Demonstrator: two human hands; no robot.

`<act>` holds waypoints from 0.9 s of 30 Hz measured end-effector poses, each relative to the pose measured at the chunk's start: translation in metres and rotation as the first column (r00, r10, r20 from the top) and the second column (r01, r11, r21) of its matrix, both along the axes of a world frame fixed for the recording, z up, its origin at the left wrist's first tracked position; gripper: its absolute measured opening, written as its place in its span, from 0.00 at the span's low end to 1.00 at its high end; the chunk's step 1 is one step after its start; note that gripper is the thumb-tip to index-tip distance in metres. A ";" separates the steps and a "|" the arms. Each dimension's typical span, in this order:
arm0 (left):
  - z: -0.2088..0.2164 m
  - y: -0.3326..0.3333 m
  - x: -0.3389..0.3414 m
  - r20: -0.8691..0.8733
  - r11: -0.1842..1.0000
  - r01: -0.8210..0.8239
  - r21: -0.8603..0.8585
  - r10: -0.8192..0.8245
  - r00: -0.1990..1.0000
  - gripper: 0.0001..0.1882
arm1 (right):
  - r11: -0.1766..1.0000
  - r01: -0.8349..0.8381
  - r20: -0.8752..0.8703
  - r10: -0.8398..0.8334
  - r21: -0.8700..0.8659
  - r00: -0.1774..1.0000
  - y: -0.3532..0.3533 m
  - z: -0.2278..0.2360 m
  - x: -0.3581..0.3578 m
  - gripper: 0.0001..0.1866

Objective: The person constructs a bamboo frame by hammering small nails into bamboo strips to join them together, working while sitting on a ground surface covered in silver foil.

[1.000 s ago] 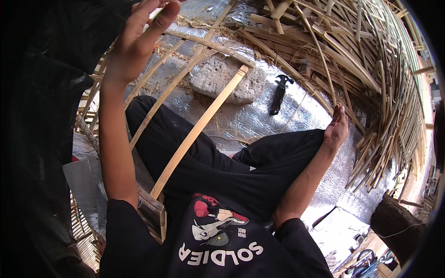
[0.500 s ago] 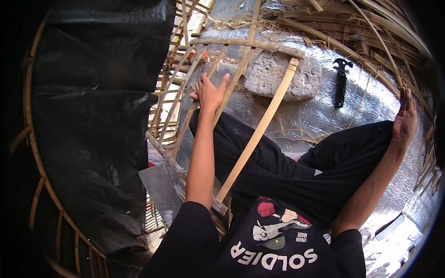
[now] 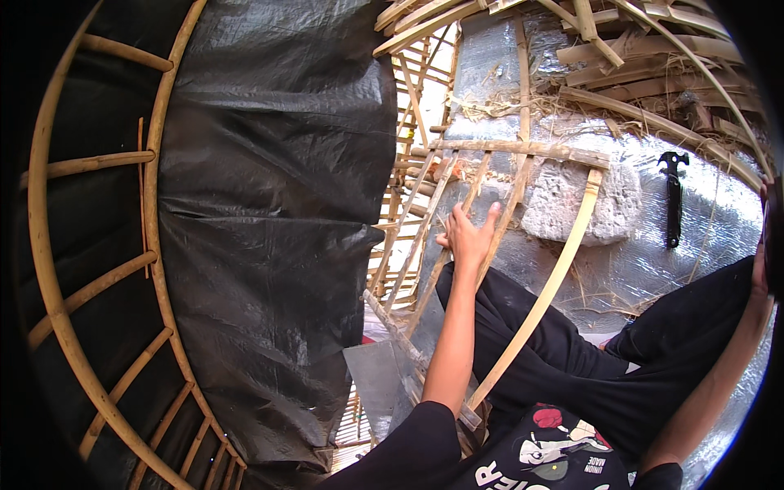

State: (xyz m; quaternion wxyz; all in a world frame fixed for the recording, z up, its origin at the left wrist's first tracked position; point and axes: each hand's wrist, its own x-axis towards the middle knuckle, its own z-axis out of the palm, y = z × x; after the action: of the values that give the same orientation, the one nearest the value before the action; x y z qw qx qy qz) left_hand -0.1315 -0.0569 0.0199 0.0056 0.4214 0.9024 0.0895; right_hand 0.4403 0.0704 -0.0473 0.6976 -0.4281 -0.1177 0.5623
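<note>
My left hand [image 3: 471, 240] is on a bamboo frame [image 3: 523, 148], fingers curled over one of its thin slats and thumb held apart. A pale, freshly shaved bamboo strip [image 3: 545, 296] runs from the frame's right end down toward my lap. Under that end sits a rough grey block [image 3: 581, 202]. At the far right rim, my right hand [image 3: 760, 260] is partly cut off by the picture's dark edge; its visible fingers look stretched out, and I see nothing held in it. A black hammer [image 3: 673, 200] lies on the silvery sheet, right of the block.
Black plastic sheeting [image 3: 269, 180] covers the left side, with a curved bamboo lattice [image 3: 163, 269] before it. Split bamboo strips [image 3: 653, 69] are piled at the far right. A grey flat panel [image 3: 369, 380] stands left of my left forearm. Silvery foil sheet [image 3: 702, 237] covers the floor.
The view has swung left, so everything sits farther right and lower. More bamboo lattice shows at left. My left hand stays on the slat; my right hand is now mostly at the rim.
</note>
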 end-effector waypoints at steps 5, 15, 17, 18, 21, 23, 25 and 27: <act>-0.001 0.001 -0.004 -0.069 1.000 0.010 0.023 -0.008 0.998 0.48 | 0.978 -0.180 0.459 0.113 0.105 0.881 0.008 -0.034 0.018 0.21; -0.006 0.006 -0.003 -0.065 1.000 0.013 -0.005 -0.013 0.998 0.49 | 0.996 -0.047 0.339 0.017 0.081 0.941 0.000 0.021 -0.004 0.16; -0.005 0.004 -0.003 -0.083 1.000 0.013 0.011 -0.012 0.996 0.48 | 0.997 -0.044 0.341 0.021 0.060 0.940 -0.001 0.021 -0.008 0.16; -0.004 0.004 -0.003 -0.080 1.000 0.008 0.011 -0.007 0.997 0.48 | 0.996 -0.042 0.260 0.021 0.074 0.965 -0.001 0.021 -0.007 0.16; -0.005 0.005 -0.003 -0.087 0.999 0.033 0.028 -0.030 0.996 0.47 | 0.997 -0.052 0.257 0.036 0.055 0.966 -0.006 0.034 -0.004 0.17; -0.009 0.008 0.003 -0.072 0.998 0.035 0.045 -0.032 0.997 0.45 | 0.996 -0.032 0.486 0.067 -0.080 0.871 -0.022 0.061 -0.006 0.20; -0.008 -0.003 -0.007 -0.124 0.997 0.021 0.077 -0.011 0.992 0.43 | 0.993 -0.035 0.608 0.094 -0.108 0.789 -0.041 0.076 -0.026 0.19; -0.008 -0.002 -0.005 -0.114 0.998 0.029 0.063 -0.021 0.993 0.45 | 0.995 -0.043 0.749 0.095 -0.088 0.656 -0.070 0.078 -0.038 0.14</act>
State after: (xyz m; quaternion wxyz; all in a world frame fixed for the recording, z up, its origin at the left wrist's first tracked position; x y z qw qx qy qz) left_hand -0.1366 -0.0590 0.0116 -0.0582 0.4370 0.8926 0.0945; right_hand 0.4023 0.0007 0.0311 0.5511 -0.6389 -0.3938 0.3648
